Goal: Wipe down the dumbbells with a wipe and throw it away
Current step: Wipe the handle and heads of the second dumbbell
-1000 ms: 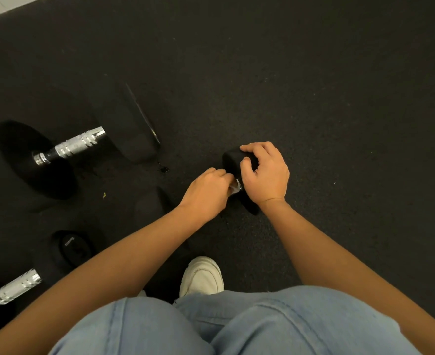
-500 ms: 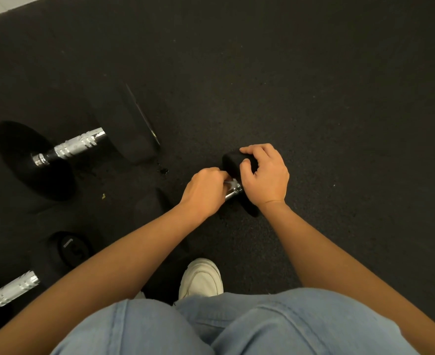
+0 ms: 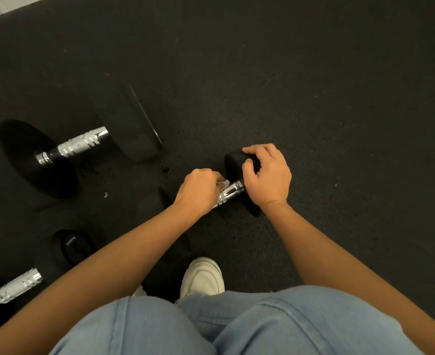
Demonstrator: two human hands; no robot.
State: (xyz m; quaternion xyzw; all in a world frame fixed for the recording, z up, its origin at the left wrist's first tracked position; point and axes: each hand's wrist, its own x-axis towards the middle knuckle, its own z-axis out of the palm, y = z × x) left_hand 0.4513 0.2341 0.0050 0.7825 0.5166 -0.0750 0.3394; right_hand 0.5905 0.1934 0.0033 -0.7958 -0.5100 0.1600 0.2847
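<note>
Item: small dumbbell [image 3: 230, 191], lying on the rubber floor [image 3: 339, 124] just ahead of the knees. Its long axis runs lower left to upper right in my view. The far head points up and right, and the near head sits dark beside the left forearm.
Right hand [image 3: 267, 175]: fingers curled over the far head, steadying it.
Left hand [image 3: 198, 190]: closed round the chrome handle with the wipe [image 3: 222, 182] bunched inside, only a white corner showing.
Change: over the last second the left hand has slid down the handle, away from the far head — more chrome now bare. I judge the handle stroke under way.
Pending: large dumbbell [image 3: 83, 143] and third dumbbell [image 3: 19, 286], both lying at left — then disposal.
</note>
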